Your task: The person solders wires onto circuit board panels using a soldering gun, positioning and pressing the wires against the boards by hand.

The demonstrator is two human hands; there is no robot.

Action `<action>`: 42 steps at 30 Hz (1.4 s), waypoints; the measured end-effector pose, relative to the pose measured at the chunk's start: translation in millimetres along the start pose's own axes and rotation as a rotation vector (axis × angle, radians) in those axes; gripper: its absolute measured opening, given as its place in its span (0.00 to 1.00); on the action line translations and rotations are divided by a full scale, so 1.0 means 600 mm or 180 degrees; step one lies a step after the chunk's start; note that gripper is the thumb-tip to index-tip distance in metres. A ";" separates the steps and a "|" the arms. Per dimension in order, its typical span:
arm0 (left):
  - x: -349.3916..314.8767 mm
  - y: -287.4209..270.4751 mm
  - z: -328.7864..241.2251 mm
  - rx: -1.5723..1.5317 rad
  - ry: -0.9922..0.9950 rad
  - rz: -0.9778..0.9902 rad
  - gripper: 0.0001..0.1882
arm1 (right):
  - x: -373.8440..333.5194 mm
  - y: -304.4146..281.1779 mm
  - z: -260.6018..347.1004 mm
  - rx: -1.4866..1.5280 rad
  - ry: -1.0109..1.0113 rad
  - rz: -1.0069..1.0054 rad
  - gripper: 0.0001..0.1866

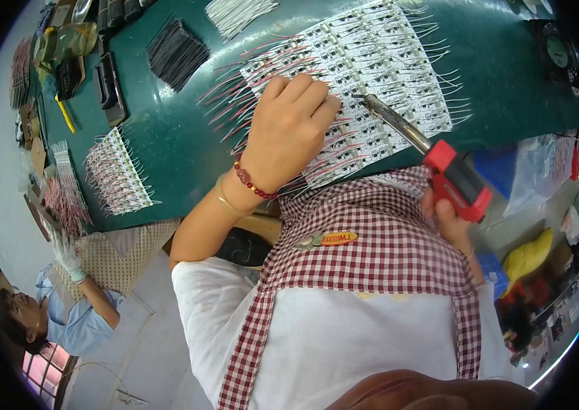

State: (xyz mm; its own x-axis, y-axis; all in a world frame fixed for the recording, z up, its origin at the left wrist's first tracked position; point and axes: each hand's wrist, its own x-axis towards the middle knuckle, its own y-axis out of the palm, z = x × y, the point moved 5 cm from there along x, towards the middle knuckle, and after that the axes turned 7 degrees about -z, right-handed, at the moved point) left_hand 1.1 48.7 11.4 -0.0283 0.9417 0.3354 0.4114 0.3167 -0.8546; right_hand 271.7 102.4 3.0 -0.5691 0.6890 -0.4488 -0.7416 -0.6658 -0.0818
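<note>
A white panel of small circuit boards [399, 75] lies on the green table, with thin red wires along its left side and white wires along its right. Over the panel's left part rests my left hand [293, 126], its fingers curled down. What its fingertips pinch, if anything, is hidden beneath the hand. My right hand [445, 220] grips a red and black soldering gun [459, 179] by its handle, partly hidden behind it. The gun's metal tip reaches over the middle of the panel, just right of my left fingers. I cannot tell whether the tip touches a board.
Black wires [178, 55] and white wires [240, 15] lie at the back. A smaller wired panel [120, 172] and a red-white wire bundle [67, 195] sit at left. A round black device [557, 53] stands far right. A co-worker's gloved hand [65, 254] is at lower left.
</note>
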 end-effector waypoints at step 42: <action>-0.005 0.018 -0.036 0.0485 0.0116 0.0100 0.03 | -0.019 -0.029 -0.043 0.0011 0.0082 -0.0054 0.19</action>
State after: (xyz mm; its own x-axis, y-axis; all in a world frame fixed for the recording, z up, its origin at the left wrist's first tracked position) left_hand 25.1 46.8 9.7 0.0166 0.9475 0.3193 0.2686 0.3034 -0.9142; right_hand 300.1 98.9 -13.5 -0.5472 0.6926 -0.4700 -0.7523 -0.6531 -0.0866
